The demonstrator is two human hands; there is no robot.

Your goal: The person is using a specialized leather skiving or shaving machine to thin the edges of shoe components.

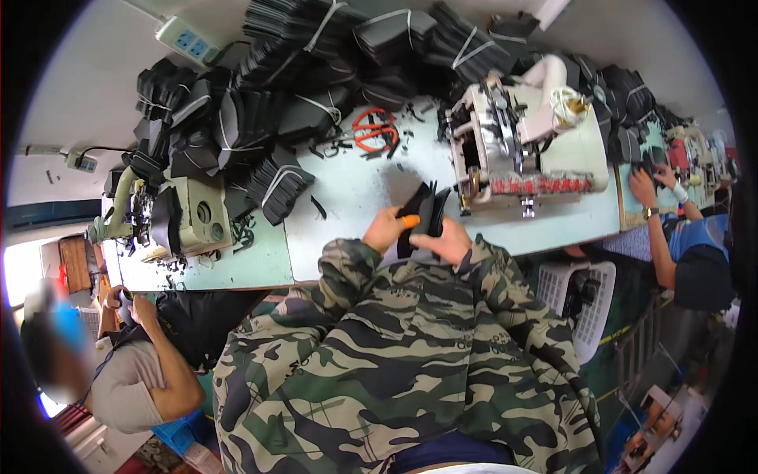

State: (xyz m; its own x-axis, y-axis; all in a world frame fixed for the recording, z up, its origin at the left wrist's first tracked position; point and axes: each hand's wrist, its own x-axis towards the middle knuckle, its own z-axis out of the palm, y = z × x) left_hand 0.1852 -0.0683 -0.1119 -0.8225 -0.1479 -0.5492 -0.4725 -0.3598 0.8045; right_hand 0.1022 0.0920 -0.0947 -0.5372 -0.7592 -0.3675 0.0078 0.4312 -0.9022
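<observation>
**Both hands on a black fabric piece at the sewing table's near edge**

- Left hand [384, 229] and right hand [448, 239], in camouflage sleeves [410, 347], meet at the near edge of the pale green table [347, 197], just in front of the white sewing machine [513, 150].
- Between them: a small stack of black cut fabric pieces [422, 213], standing half upright, fanned at the top. Left fingers are closed round its left side; something orange shows at the left fingertips, too small to tell whether tool or finger cover. Right hand is clamped on the lower right edge, thumb on top.
- Handling, as a judgement: pieces look thin, light and floppy, likely foam-backed or synthetic; they will bend and slide over one another. Best pinched at the edges with both hands, near the corners, so the layers stay aligned.
- About them: red-handled scissors [375, 130] well up the table among black offcuts; tied bundles of black pieces [276, 186] heaped along the far side; a second machine [185, 217] to the left.
- Other people: a seated person [134, 371] lower left; another's hands [651, 186] work at the next table, right. White basket [588, 304] beside the knee.
</observation>
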